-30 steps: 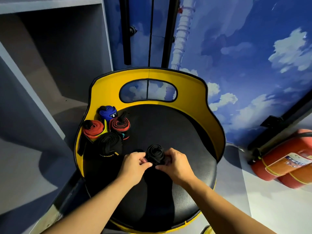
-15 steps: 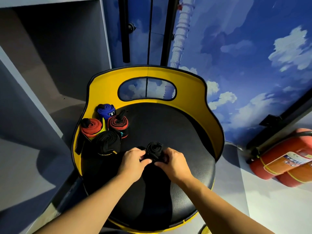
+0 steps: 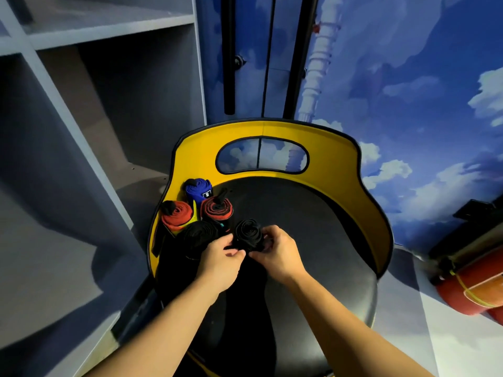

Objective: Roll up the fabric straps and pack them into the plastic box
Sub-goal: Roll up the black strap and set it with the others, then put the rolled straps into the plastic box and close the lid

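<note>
Leftmost, grey shelving (image 3: 109, 31) is seen, its compartments running from the near left up to the far edge. Just right of it, a chair (image 3: 375, 213) with a yellow backrest and a black round seat is viewed from above. Along the left side of the seat four rolled straps are stood on end, packed close together: an orange-red roll (image 3: 177, 214) against the yellow rim, a blue roll (image 3: 199, 189) farther away, a red-and-black roll (image 3: 217, 209) just right of these, and a black roll (image 3: 200, 234) nearest. Right of that group, a black strap roll (image 3: 248, 235) is held above the seat, its spiral end turned upward and a dark tail of fabric hanging from it toward the near edge. The roll is pinched at its near left side by the left hand (image 3: 220, 261), fingers curled onto the fabric. The right hand (image 3: 277, 254) is wrapped round the roll's right side, thumb and fingers closed on it. No plastic box can be made out. Farther right, a wall painted with blue sky and clouds (image 3: 422, 77) is seen, and at the right edge a red fire extinguisher (image 3: 473, 289) is laid on its side on the floor.
</note>
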`<act>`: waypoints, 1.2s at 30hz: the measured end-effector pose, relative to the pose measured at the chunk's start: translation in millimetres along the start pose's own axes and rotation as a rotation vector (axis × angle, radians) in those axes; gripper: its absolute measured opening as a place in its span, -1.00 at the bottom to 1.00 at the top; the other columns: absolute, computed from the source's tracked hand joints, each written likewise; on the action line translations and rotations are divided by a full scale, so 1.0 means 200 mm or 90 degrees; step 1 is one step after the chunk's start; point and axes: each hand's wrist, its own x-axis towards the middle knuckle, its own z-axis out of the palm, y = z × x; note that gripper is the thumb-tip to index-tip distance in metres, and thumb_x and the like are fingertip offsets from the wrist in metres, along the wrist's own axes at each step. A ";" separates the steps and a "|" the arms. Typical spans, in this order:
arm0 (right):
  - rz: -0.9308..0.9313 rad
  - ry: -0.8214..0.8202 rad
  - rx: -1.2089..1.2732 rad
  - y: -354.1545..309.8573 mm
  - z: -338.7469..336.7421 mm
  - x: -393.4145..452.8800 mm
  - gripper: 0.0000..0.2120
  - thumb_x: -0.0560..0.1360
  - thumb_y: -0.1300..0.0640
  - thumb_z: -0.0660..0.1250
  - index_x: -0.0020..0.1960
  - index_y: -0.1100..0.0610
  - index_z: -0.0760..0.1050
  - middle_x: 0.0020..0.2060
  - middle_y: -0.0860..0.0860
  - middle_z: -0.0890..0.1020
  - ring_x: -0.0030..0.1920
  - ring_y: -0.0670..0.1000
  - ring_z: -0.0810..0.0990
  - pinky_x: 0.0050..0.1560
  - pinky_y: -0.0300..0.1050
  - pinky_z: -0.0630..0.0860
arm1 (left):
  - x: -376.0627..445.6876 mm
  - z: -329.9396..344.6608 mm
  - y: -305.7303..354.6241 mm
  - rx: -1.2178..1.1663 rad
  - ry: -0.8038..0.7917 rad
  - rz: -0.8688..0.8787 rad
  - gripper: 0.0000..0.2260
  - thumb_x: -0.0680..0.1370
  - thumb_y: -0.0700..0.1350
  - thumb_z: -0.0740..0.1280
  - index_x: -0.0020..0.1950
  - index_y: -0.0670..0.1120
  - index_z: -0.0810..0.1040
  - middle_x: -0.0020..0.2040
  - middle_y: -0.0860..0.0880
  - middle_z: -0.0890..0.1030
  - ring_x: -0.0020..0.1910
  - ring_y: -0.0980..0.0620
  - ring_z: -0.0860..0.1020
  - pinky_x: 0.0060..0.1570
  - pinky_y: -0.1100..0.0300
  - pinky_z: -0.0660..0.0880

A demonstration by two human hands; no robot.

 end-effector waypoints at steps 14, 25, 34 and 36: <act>0.007 0.017 0.000 0.01 0.13 0.07 -0.55 0.38 0.06 0.55 0.23 0.06 0.53 0.04 -0.05 0.56 -0.01 -0.08 0.52 -0.10 -0.42 0.35 | 0.02 0.01 0.01 0.003 0.008 -0.054 -0.46 0.57 -0.14 0.40 0.54 -0.10 0.35 0.42 -0.08 0.51 0.33 0.07 0.53 0.34 0.14 0.43; -0.065 0.083 -0.013 -0.11 -0.16 -0.12 -0.57 0.49 0.07 0.45 0.33 0.08 0.49 0.19 -0.03 0.60 0.17 -0.07 0.58 0.16 -0.28 0.44 | -0.18 0.01 0.20 -0.044 0.095 0.059 -0.90 0.51 -0.12 0.42 -0.11 0.10 0.58 -0.12 0.05 0.69 -0.15 -0.01 0.69 0.00 -0.07 0.64; -0.154 0.109 -0.011 -0.57 -0.57 -0.46 -0.68 0.49 0.05 0.45 0.23 0.02 0.53 -0.10 -0.14 0.64 -0.05 -0.17 0.60 0.05 -0.22 0.55 | -0.57 -0.17 0.63 0.035 0.102 0.213 -0.92 0.54 -0.10 0.43 -0.02 0.08 0.62 -0.14 0.11 0.66 -0.15 0.14 0.63 -0.13 0.20 0.57; -0.166 0.126 -0.017 -0.67 -0.67 -0.53 -0.71 0.50 0.03 0.45 0.20 0.02 0.54 -0.14 -0.14 0.64 -0.07 -0.15 0.61 0.04 -0.17 0.56 | -0.69 -0.24 0.71 0.039 0.120 0.243 -0.94 0.54 -0.09 0.43 -0.01 0.07 0.62 -0.14 0.12 0.65 -0.14 0.14 0.62 -0.14 0.23 0.54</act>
